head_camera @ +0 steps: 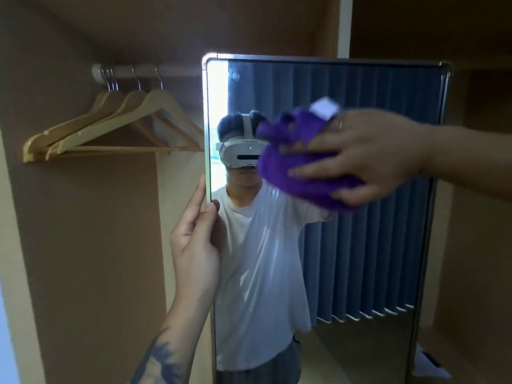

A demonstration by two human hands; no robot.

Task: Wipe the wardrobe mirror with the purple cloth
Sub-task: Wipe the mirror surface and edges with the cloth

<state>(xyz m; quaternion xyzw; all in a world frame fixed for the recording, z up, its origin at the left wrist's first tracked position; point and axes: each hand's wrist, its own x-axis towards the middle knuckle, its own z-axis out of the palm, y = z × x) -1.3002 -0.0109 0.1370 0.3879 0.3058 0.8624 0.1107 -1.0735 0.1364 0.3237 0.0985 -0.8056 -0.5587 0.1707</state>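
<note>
Right hand (368, 159) flat on purple cloth (299, 173) against the mirror (360, 245) (upper part); left hand (194, 239) gripping mirror's edge.

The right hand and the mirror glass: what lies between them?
In the head view, the bunched purple cloth lies between the right hand and the mirror, with the fingers spread over it.

The mirror (360, 217) stands at the centre, running toward five o'clock. The right hand (368, 159) reaches in from three o'clock and presses the cloth (299, 173) against the upper glass. The left hand (194, 239) comes up from seven o'clock and holds the mirror's nine o'clock edge. The hangers (110, 126) hang on a rail (144, 72) at ten o'clock, behind that edge.
</note>
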